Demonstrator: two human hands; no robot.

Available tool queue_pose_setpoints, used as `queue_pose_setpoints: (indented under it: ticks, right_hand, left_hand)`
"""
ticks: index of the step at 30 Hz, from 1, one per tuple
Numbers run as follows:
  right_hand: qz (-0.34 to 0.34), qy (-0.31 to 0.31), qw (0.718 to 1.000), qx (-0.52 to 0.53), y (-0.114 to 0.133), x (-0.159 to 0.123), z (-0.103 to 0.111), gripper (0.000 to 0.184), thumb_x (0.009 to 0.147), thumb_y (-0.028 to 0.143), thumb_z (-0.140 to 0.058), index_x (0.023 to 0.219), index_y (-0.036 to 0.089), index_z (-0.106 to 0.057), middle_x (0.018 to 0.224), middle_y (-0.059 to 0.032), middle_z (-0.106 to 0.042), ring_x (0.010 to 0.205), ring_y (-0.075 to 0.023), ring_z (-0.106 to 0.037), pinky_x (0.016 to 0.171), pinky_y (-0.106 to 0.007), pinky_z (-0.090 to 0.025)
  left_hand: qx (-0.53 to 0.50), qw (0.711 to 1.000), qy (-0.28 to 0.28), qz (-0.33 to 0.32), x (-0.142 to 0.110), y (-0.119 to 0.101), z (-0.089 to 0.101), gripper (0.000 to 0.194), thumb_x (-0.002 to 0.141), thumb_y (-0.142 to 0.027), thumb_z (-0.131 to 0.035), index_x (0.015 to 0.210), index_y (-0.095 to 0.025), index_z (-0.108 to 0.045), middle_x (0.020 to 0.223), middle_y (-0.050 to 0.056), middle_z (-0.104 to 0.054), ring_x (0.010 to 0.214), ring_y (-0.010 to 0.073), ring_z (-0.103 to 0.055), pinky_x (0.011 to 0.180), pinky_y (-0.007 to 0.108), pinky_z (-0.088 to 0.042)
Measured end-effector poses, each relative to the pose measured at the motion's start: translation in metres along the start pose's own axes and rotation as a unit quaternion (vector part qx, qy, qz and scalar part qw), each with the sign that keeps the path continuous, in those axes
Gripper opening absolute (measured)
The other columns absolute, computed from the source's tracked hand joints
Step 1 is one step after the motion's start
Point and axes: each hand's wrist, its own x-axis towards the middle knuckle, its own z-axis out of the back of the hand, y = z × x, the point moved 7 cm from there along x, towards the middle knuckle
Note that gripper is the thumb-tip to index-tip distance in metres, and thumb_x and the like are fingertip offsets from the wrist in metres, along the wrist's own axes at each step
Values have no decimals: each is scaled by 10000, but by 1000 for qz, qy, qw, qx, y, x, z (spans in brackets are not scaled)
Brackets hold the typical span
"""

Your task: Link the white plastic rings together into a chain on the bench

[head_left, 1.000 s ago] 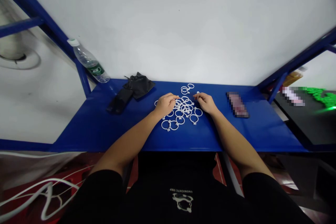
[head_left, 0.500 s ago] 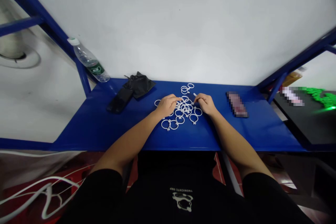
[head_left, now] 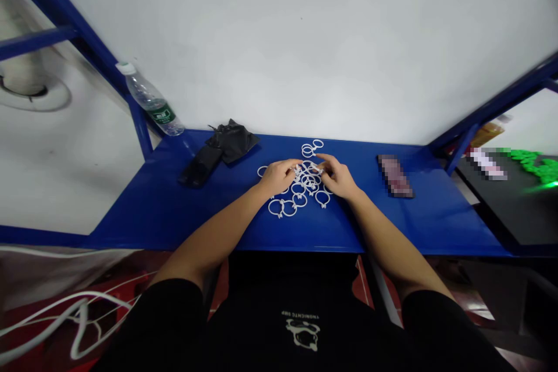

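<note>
A loose heap of white plastic rings, each with a small lug, lies at the middle of the blue table. Over the heap's left side, my left hand is closed, thumb and index finger pinching a white ring; its lower part blends into the pile. My right hand is at the heap's right side with the index finger stretched forward. A small white plastic piece shows by its thumb and curled fingers, apparently held. Just beyond the fingertips lie a few more rings, apart from the heap.
A black phone and a crumpled black pouch lie at the left, near a clear bottle leaning on the blue frame. A blurred-out phone-like object is at the right. Green items sit on a black surface beyond.
My right index finger has stretched out forward from a curled grip. The small white piece has shifted left and down, closer to my left hand, which stays nearly in place.
</note>
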Motion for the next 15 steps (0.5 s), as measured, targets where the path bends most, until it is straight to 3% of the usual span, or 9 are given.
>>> queue_pose_setpoints:
  ticks: [4, 8, 11, 15]
  right_hand:
    - [13, 10, 998, -54, 7, 1, -1, 472, 941, 356, -642, 1408, 284, -640, 1169, -63, -797, 645, -163, -631, 680, -340, -553]
    - [-8, -55, 995, -86, -12, 5, 10, 356, 1016, 417, -580, 1308, 257, -707, 1131, -84, -780, 717, -192, -652, 767, -380, -584]
    - [-23, -72, 992, -97, -34, 10, 16, 371, 1026, 393, -562, 1333, 242, -706, 1243, -116, -747, 831, -221, -683, 847, -417, -608]
    - [-19, -15, 995, -101, -53, 26, 14, 433, 1022, 373, -562, 1411, 222, -679, 1479, -161, -634, 1176, -306, -686, 991, -509, -609]
  left_hand:
    - [10, 1000, -1, -3, 0, -2, 1, 288, 968, -119, -646, 1208, -192, -787, 1042, 61, -825, 925, 183, -768, 918, 356, -631]
    - [18, 1000, 1, -13, 1, -5, 3, 230, 968, -104, -650, 1109, -194, -809, 948, 48, -802, 857, 164, -743, 862, 330, -618]
    - [12, 1000, 5, -17, 2, -6, 3, 202, 984, -112, -645, 1071, -187, -811, 928, 48, -790, 839, 158, -731, 846, 322, -606]
    - [5, 1000, 8, -10, 2, -6, 3, 200, 983, -106, -643, 1062, -183, -809, 931, 47, -786, 825, 152, -722, 823, 308, -593]
